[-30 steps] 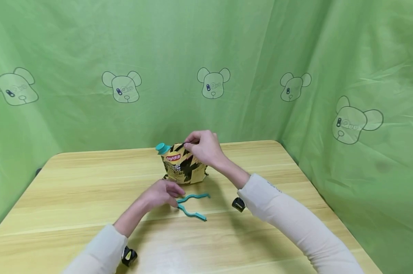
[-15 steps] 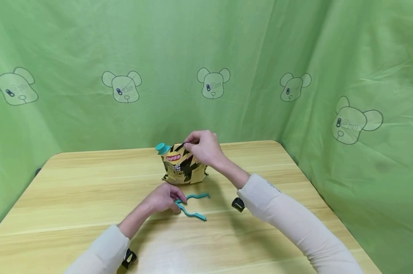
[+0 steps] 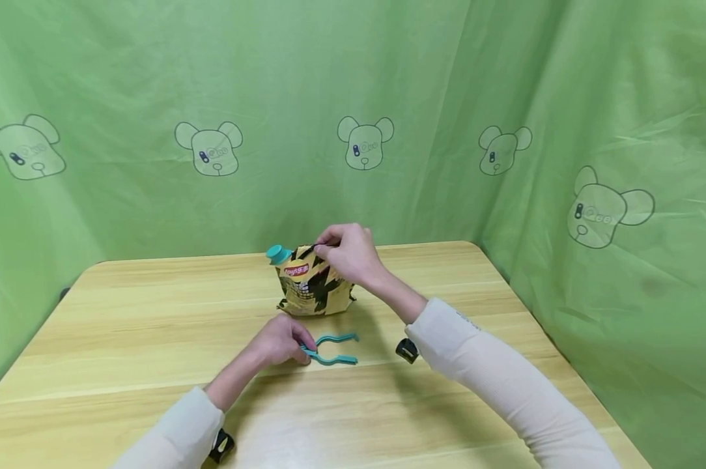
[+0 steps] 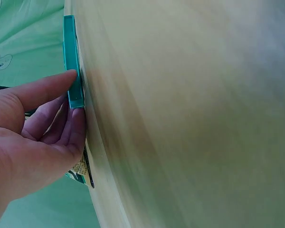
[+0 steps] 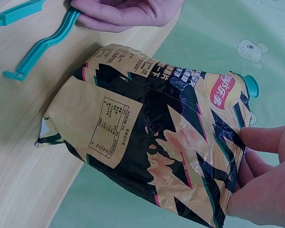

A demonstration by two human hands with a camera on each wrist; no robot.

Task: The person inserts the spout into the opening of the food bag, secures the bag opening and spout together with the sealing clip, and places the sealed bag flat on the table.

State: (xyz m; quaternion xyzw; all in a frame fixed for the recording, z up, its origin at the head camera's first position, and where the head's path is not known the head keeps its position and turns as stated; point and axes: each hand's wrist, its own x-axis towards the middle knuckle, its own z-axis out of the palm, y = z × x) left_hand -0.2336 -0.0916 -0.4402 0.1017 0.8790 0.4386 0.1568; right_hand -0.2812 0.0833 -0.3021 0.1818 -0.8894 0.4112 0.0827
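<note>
A gold and black Lay's chip bag (image 3: 306,290) stands toward the back of the table, with a teal round cap (image 3: 278,254) at its upper left corner. My right hand (image 3: 352,254) pinches the bag's top edge between thumb and fingers; the right wrist view shows the bag's printed side (image 5: 116,121) and flattened top. In front of it, my left hand (image 3: 279,340) holds a teal bag clip (image 3: 342,359) by its joined end. The clip's two curved arms spread to the right, apart from each other. In the left wrist view, thumb and fingers pinch the clip (image 4: 72,52) low over the wood.
The light wooden table (image 3: 154,326) extends around both hands. Behind and beside it hangs a green curtain (image 3: 282,78) with bear-head outlines. Black wrist devices show under the left sleeve (image 3: 221,445) and the right sleeve (image 3: 408,350).
My left hand has gone from touching the clip to gripping its joined end. The clip's near arm has swung toward the far one, narrowing the spread. The right hand stays on the bag.
</note>
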